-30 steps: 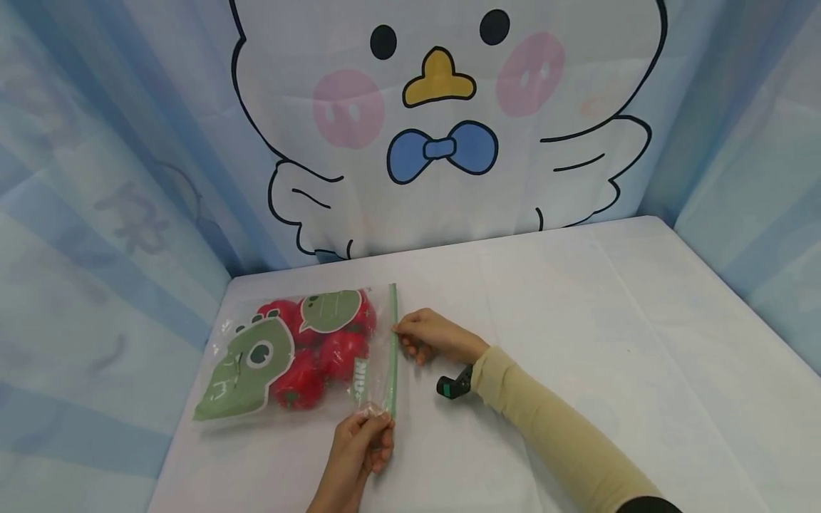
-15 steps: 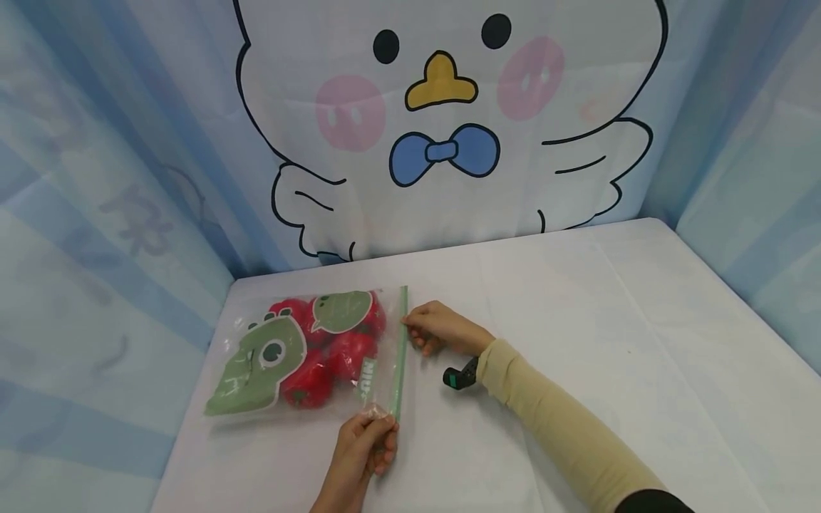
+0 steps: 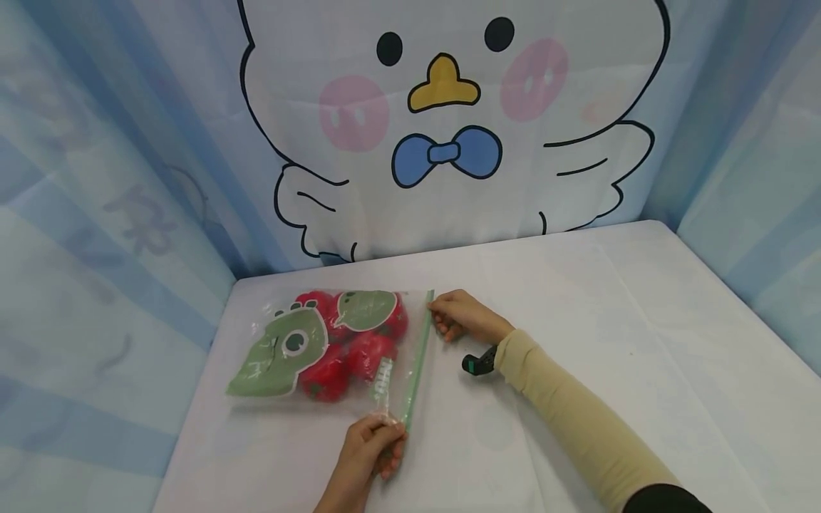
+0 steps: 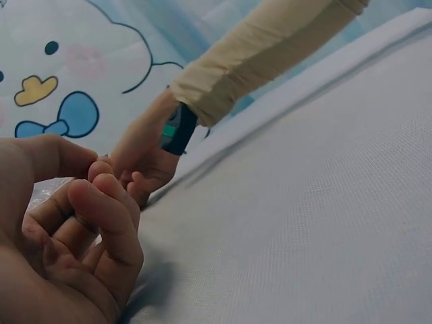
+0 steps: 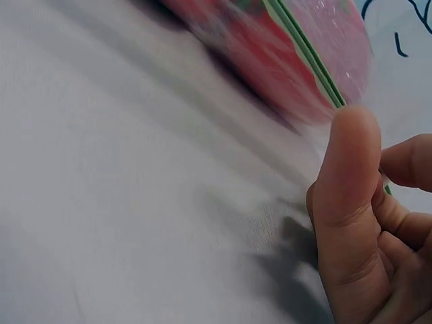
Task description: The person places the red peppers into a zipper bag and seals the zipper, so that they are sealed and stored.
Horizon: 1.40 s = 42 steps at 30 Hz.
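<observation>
A clear zip bag with green cartoon prints lies on the left of the table. Inside are several red, rounded vegetables that look like tomatoes or peppers. A green zip strip runs along the bag's right edge, slanting. My left hand pinches the near end of this edge; its thumb and index finger meet in the left wrist view. With thumb and fingers, my right hand pinches the strip near its far end. The right wrist view shows the strip running down to the thumb.
The table has a white cover. Behind it hangs a cloth with a cartoon bird, and blue curtains stand at the sides. A black wrist device hangs under my right wrist.
The bag has slid to the right along with both hands. My right hand has moved farther right and away from me, so the zip strip slants more. Both hands keep their pinch.
</observation>
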Motion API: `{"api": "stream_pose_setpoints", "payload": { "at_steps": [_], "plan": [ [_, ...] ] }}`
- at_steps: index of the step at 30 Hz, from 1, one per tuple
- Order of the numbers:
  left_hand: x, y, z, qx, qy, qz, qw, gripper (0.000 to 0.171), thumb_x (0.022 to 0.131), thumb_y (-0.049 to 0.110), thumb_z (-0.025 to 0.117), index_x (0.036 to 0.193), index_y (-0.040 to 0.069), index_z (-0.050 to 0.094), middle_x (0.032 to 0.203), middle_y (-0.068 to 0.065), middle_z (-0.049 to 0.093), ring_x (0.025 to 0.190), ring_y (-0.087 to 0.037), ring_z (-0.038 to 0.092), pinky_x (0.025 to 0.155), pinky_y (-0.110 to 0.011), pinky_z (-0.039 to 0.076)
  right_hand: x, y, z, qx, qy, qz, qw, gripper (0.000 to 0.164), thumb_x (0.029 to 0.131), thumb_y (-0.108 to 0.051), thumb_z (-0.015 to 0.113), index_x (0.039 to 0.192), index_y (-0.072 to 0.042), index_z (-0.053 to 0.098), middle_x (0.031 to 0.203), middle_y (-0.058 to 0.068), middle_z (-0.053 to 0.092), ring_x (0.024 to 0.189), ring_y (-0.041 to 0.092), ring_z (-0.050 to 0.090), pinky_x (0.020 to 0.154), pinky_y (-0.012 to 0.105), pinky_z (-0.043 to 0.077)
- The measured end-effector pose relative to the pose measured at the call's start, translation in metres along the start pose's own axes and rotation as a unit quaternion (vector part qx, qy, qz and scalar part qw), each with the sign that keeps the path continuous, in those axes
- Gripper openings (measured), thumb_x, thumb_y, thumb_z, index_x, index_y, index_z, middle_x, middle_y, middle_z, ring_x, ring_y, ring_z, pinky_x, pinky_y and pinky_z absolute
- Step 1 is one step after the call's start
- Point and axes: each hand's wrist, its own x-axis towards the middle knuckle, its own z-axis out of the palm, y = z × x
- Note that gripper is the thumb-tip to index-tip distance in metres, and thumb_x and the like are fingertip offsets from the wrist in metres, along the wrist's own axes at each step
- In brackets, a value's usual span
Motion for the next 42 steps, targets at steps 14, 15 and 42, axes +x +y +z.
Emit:
{"api": "stream_pose_setpoints", "payload": {
  "at_steps": [14,15,42],
  "plan": [
    [0.002,-0.002,0.000,0.019,-0.023,0.015,0.9995,0.012,0.095,0.011,0.068,0.085,0.010,0.062,0.069,0.004,0.061,0.055,-0.005,0.051,0.049,-0.016,0.043,-0.008,0.003,-0.030,-0.014,0.027,-0.002,1.000,0.032,0.110,-0.025,0.050,0.089,-0.002,0.054,0.071,0.000,0.053,0.055,0.009,0.055,0.052,0.023,0.055],
    [0.002,-0.002,0.000,0.019,-0.023,0.014,0.9994,0.013,0.095,0.011,0.068,0.085,0.009,0.062,0.069,0.004,0.061,0.055,-0.005,0.051,0.049,-0.016,0.043,-0.009,0.003,-0.031,-0.017,0.027,-0.002,0.999,0.032,0.110,-0.026,0.050,0.089,-0.002,0.054,0.071,0.000,0.053,0.055,0.009,0.055,0.052,0.023,0.055],
    [0.007,-0.005,-0.004,0.042,-0.043,-0.001,0.9982,0.019,0.100,0.020,0.067,0.090,0.004,0.063,0.076,0.001,0.064,0.061,-0.009,0.054,0.052,-0.019,0.048,-0.050,0.014,-0.092,-0.151,0.054,0.001,0.987,0.031,0.109,-0.024,0.048,0.097,0.003,0.057,0.073,0.004,0.056,0.058,0.013,0.058,0.058,0.026,0.057]
  ]
}}
